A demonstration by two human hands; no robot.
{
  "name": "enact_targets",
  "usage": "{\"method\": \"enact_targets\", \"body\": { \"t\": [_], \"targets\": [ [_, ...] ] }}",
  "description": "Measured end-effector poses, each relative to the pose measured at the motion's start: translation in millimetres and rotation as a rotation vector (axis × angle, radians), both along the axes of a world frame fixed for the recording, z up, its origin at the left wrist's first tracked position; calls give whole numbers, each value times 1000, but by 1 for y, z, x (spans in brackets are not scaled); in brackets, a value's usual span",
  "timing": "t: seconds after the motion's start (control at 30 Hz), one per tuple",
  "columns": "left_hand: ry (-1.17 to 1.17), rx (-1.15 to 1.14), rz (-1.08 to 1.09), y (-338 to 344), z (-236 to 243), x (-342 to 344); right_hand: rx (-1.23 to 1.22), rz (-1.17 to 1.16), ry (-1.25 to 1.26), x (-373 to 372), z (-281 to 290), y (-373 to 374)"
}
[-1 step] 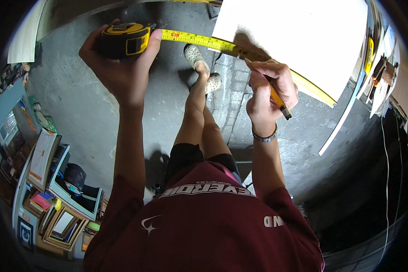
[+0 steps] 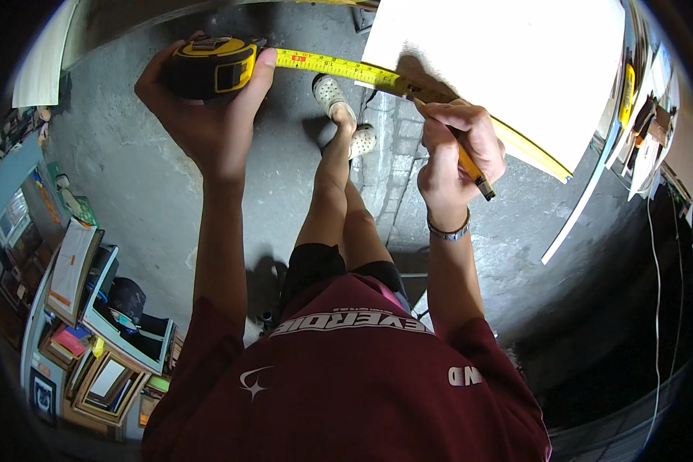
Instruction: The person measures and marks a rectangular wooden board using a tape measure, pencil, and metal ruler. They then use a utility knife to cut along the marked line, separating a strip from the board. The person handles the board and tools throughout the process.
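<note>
My left hand (image 2: 212, 135) grips a black and yellow tape measure (image 2: 235, 75) at the upper left, its thumb against the case beside the blade's mouth. From there the yellow blade (image 2: 323, 65) runs right to the edge of a large white board (image 2: 508, 54) and along it, ending near the board's lower right corner. My right hand (image 2: 463, 146) is closed round an orange pencil (image 2: 468, 165). The pencil's point rests at the blade by the board's edge, its other end sticking out below the fist. The fingers of this hand cover part of the blade.
At the right, a yellow utility knife (image 2: 627, 94) lies among sheets and tools, with a white strip (image 2: 574, 219) below. A pale cord (image 2: 657, 308) hangs there. Shelves with picture frames (image 2: 109, 385) stand at the lower left. My feet in light clogs (image 2: 330, 92) are on grey concrete floor (image 2: 146, 200).
</note>
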State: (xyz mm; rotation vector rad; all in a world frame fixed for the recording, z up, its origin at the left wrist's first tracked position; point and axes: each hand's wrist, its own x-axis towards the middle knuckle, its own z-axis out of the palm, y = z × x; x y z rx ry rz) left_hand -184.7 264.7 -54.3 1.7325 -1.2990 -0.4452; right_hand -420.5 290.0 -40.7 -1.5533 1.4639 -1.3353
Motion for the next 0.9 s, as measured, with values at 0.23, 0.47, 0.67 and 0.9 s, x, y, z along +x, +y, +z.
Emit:
{"method": "enact_targets", "body": {
  "t": [0.23, 0.47, 0.67, 0.9],
  "targets": [
    [-7, 2, 14, -4, -4, 1, 0, -2, 18, 4, -3, -7],
    [-107, 24, -8, -5, -9, 6, 0, 1, 31, 7, -6, -9],
    [-112, 19, -20, -5, -14, 6, 22, -4, 44, 7, -7, -10],
    [-144, 8, -32, -5, -19, 9, -22, 28, 70, 7, -12, -11]
  ]
}}
